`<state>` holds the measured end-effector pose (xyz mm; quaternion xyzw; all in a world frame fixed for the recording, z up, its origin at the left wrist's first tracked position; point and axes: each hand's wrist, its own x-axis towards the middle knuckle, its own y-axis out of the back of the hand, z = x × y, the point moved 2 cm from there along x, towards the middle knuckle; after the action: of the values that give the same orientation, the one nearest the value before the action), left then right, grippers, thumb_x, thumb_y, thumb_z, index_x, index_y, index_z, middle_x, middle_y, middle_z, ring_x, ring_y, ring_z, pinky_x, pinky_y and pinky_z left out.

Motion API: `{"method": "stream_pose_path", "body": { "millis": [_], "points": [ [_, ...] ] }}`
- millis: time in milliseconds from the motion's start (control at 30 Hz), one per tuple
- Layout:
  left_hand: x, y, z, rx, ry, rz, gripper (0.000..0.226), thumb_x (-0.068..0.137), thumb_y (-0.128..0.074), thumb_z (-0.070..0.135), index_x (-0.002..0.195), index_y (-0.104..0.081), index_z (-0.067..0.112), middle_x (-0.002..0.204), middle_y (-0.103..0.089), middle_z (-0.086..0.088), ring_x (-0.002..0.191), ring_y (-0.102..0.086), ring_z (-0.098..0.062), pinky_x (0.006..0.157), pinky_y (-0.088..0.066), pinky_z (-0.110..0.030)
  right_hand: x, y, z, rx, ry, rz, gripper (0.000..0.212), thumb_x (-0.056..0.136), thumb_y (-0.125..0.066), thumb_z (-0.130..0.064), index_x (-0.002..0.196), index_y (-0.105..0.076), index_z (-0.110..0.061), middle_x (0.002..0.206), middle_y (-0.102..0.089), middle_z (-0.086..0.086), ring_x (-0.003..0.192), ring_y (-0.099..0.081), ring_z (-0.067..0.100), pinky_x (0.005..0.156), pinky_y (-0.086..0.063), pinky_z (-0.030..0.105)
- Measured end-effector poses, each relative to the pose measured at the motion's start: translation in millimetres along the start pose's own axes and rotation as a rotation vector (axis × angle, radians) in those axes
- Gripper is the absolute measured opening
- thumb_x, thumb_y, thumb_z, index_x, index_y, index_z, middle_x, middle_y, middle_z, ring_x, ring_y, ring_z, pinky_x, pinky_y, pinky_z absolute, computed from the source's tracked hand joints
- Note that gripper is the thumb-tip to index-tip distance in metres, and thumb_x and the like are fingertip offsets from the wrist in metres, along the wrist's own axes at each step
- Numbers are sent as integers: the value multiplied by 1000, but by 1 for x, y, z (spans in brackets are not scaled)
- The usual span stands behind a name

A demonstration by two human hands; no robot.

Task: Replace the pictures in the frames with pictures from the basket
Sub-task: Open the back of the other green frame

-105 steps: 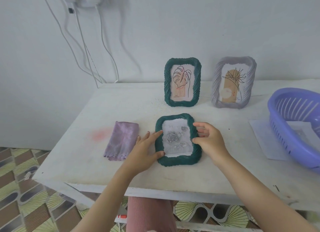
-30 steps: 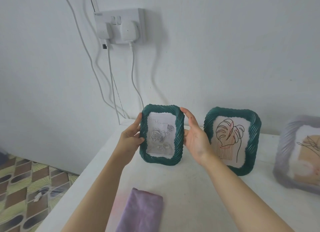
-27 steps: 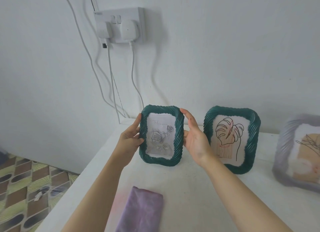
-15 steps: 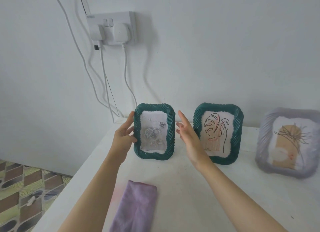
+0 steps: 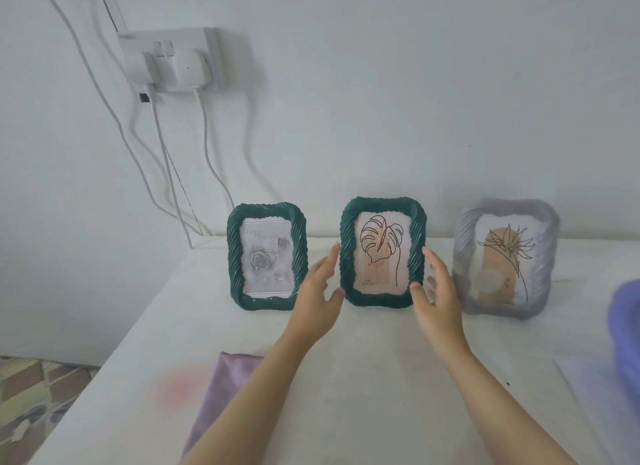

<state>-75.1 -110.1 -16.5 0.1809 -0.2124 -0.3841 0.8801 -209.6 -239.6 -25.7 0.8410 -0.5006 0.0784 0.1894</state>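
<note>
Leaf frame [image 5: 381,256]: dark green, upright at the back of the white table [image 5: 381,360], in the middle of a row of three, with a line-drawn leaf picture inside.
Left hand [image 5: 317,291]: fingers straight and spread, gripping nothing. The fingertips [image 5: 333,253] are just beside the frame's left edge and the thumb is at its lower left corner. Whether skin meets the rim cannot be told.
Right hand [image 5: 438,291]: also loose and unclenched, holding nothing, palm turned toward the frame's right edge. The thumb overlaps the lower right corner in view. The other fingers stand just beside the edge and are blurred.
Rose frame [image 5: 266,256]: dark green, upright, left of the leaf frame and apart from both hands, with a grey rose picture inside.
Grey frame [image 5: 505,256]: upright at the right end of the row, a thin flower drawing over a tan shape, blurred.
Basket [image 5: 627,329]: blue-violet, only part of it shows at the right border, resting on a white sheet [image 5: 595,395].
Cloth [image 5: 225,388]: lilac, flat near the table's front, partly under the left forearm.
Wall: socket [image 5: 169,62] with two white plugs, cables hanging down.
Change: half a second ago both hands flanked the rose frame, fingers just let go. They have since shifted right to flank the leaf frame. The rose frame lay flat between the hands at the start and now stands in the row.
</note>
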Motion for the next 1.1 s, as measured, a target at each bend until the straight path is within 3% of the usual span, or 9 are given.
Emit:
{"method": "stream_pose_path", "body": {
  "millis": [100, 233, 433, 600, 700, 767, 867, 967, 1100],
  "points": [
    [8, -12, -4, -76, 132, -28, 80, 86, -43, -9, 140, -19, 45, 134, -47, 9, 115, -54, -13, 95, -45, -24, 4, 3, 5, 109, -116, -78, 59, 90, -45, 3, 137, -36, -32, 126, -52, -13, 111, -51, -4, 88, -44, 14],
    [7, -13, -1, -108, 181, 47, 84, 79, -46, -14, 137, -27, 44, 114, -62, 0, 92, -62, -13, 82, -52, -24, 2, 13, 3, 147, -170, -61, 61, 88, -45, 6, 129, -43, -39, 118, -60, 0, 102, -57, 1, 76, -47, 6],
    [-25, -2, 16, -316, 199, 14, 81, 76, -53, -19, 136, -37, 34, 101, -67, 0, 72, -61, -6, 71, -52, -21, -22, 39, -14, 305, -200, -113, 54, 89, -50, 4, 119, -52, -41, 102, -69, 2, 95, -64, 11, 80, -51, 23],
    [-62, 2, 29, -443, 210, -40, 79, 76, -54, -22, 130, -39, 34, 94, -70, 1, 72, -64, -9, 68, -52, -21, -56, 56, -26, 455, -252, -78, 53, 88, -51, 7, 121, -53, -35, 91, -74, -2, 90, -68, 9, 80, -55, 23],
    [-79, 0, 31, -450, 257, -79, 75, 79, -54, -18, 130, -42, 35, 103, -71, -2, 83, -68, -16, 77, -53, -27, -76, 66, -34, 484, -245, -27, 53, 87, -54, 6, 118, -54, -37, 94, -73, 2, 91, -68, 13, 76, -55, 22],
    [-87, -2, 34, -400, 277, -85, 68, 82, -55, -11, 129, -45, 37, 113, -67, 0, 90, -68, -16, 84, -51, -28, -86, 73, -40, 452, -187, 0, 53, 86, -55, 8, 115, -55, -36, 89, -74, 3, 86, -67, 13, 72, -53, 19],
    [-94, -3, 50, -249, 224, 44, 53, 85, -57, 0, 117, -50, 42, 120, -61, 3, 95, -65, -9, 79, -51, -17, -99, 81, -49, 320, -65, 28, 54, 85, -56, 7, 113, -55, -40, 84, -73, 3, 83, -66, 19, 77, -51, 25],
    [-97, -2, 76, -264, 132, 211, 41, 88, -54, 5, 115, -56, 36, 103, -67, 3, 81, -68, -11, 72, -57, -28, -112, 85, -58, 184, 54, 33, 58, 84, -59, 3, 112, -54, -47, 89, -74, -2, 88, -66, 12, 73, -49, 16],
    [-99, -8, 111, -315, 111, 210, 31, 91, -53, 17, 119, -48, 31, 90, -67, -1, 64, -70, -14, 66, -58, -31, -126, 81, -66, -165, 315, -18, 65, 82, -62, 2, 120, -48, -48, 102, -68, -18, 95, -61, -2, 76, -48, 11]
  ]
}}
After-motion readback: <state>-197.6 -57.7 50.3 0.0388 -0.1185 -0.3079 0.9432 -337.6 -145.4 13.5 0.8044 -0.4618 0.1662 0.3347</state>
